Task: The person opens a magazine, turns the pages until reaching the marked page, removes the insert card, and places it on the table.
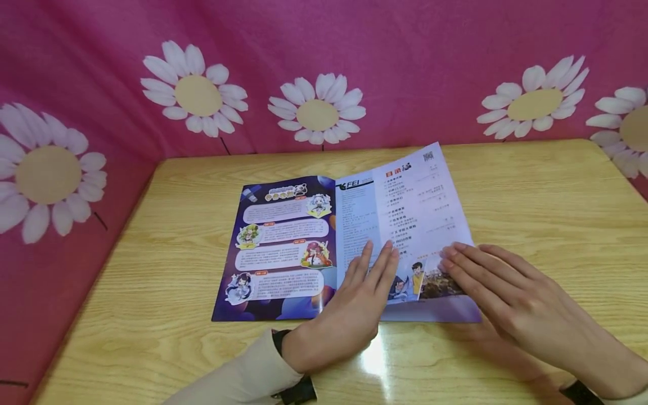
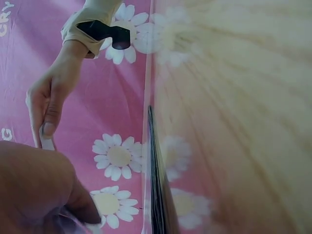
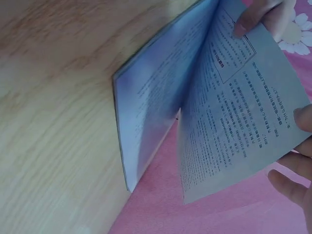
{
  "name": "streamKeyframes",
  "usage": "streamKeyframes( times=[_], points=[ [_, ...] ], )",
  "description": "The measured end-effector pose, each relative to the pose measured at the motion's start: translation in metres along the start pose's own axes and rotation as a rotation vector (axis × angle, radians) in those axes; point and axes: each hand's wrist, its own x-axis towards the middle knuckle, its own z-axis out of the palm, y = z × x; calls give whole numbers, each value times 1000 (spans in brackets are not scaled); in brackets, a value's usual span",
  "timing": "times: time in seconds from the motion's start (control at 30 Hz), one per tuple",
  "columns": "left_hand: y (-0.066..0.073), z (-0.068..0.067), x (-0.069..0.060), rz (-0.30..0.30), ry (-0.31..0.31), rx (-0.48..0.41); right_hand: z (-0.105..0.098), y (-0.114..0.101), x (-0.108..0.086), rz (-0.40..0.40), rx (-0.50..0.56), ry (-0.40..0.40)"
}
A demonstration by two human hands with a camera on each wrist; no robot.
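An open magazine [image 1: 275, 261] lies on the table, its left page dark blue with cartoon figures. Its right-hand page [image 1: 407, 211], a printed contents list, is lifted off the leaves beneath. My left hand [image 1: 341, 312] pinches the lower part of this page, fingers on top; its thumb [image 3: 247, 23] shows on the underside in the right wrist view. At the lower right edge my right hand [image 1: 526, 304] pinches the same page, with the thumb [image 3: 303, 118] underneath. In the left wrist view the remaining leaves [image 2: 158, 195] appear edge-on.
The magazine rests on a light wood-grain table [image 1: 162, 236]. A pink cloth [image 1: 395, 39] with large white daisies hangs behind and to the left of the table. Dark bands [image 2: 105, 33] sit at the wrists.
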Motion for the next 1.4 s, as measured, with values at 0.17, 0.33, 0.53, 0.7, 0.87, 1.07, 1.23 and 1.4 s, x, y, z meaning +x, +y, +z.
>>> streamKeyframes(
  times=[0.17,0.33,0.53,0.7,0.87,1.07,1.23,1.4],
  points=[
    [1,-1,1,0,48,23,-3,0,2,31,-19,-14],
    [-5,-6,-2,-12,106,-28,-6,2,-7,91,-45,-101],
    [-19,-11,-7,-21,212,-25,0,5,-13,98,-32,-97],
    [-32,-18,-17,-70,233,-44,6,8,-18,102,-17,-100],
    [-45,-25,-26,-117,262,-57,8,8,-25,147,-11,-179],
    [-58,-31,-41,-201,274,-55,11,9,-33,173,-2,-208],
    [-68,-31,-56,-274,273,-85,14,9,-39,181,-3,-201],
    [-76,-27,-69,-329,272,-97,17,8,-44,209,-8,-232]
  ],
)
